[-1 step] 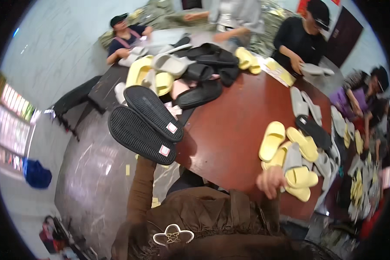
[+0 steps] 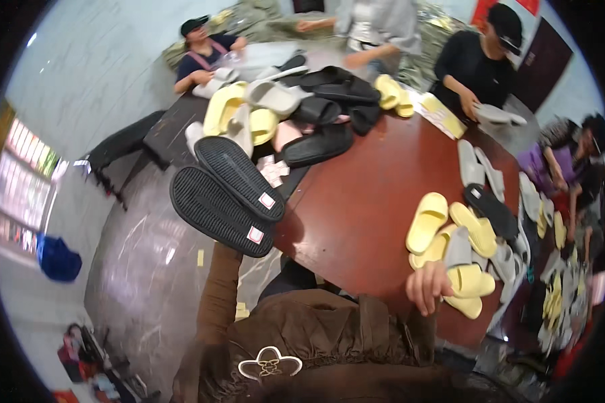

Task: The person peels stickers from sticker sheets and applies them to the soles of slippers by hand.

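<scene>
A pair of black slippers (image 2: pixel 232 198), ribbed soles showing with a small white-and-red label on each, is held up at the left of the table. My left hand is hidden behind them; only its brown sleeve (image 2: pixel 220 285) shows below, and the hand grips the pair. My right hand (image 2: pixel 427 287) is over the table's near right part, fingers loosely bent and apart, with nothing visible in them. Right beside it lie yellow slippers (image 2: pixel 469 281), partly overlapping grey slippers (image 2: pixel 458 247). Another yellow slipper (image 2: pixel 428 215) rests just beyond.
The red-brown table (image 2: pixel 356 201) carries a heap of black slippers (image 2: pixel 319 144), with grey and yellow ones, at its far left. A single black slipper (image 2: pixel 489 209) lies at the right. Several people work around the far side; one person (image 2: pixel 480 67) handles a grey slipper.
My view has shifted slightly, so the table and people sit a little further right and lower. My right hand has moved slightly right; the black slippers stay held up.
</scene>
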Demonstrator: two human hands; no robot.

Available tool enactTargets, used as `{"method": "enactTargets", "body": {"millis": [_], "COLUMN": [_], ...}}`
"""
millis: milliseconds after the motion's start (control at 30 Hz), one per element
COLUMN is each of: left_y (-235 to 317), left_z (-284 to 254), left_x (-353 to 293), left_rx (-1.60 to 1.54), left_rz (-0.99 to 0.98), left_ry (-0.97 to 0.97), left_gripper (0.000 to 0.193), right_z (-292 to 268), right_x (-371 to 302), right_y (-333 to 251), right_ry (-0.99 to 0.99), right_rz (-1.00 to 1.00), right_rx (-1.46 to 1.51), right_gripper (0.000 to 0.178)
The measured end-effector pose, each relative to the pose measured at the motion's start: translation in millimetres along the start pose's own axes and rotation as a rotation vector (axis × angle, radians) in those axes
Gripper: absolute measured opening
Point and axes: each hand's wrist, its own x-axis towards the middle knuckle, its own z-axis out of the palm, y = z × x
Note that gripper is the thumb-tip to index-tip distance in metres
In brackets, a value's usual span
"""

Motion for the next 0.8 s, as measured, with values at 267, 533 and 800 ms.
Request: {"method": "enactTargets", "body": {"millis": [267,533,800], "left_y": [53,131,227], "left_z": [-75,-126,-169], "left_x": [-52,35,216], "left_rx": [0.003,0.042,0.109], "left_rz": [0.113,0.169,0.213], "left_ry": [0.287,0.348,0.224], "left_gripper": [0.030,0.031,0.032], "right_z": [-25,-65,-141], "right_x": [-22,-67,-41], "right_y": [78,175,200], "right_ry": [1.396,1.443,1.542], "right_rz": [0.591,1.143,1.383], "right_rx": [-0.338,-0.807,-0.819], "right_gripper": [0.032,0.022,0.013]}}
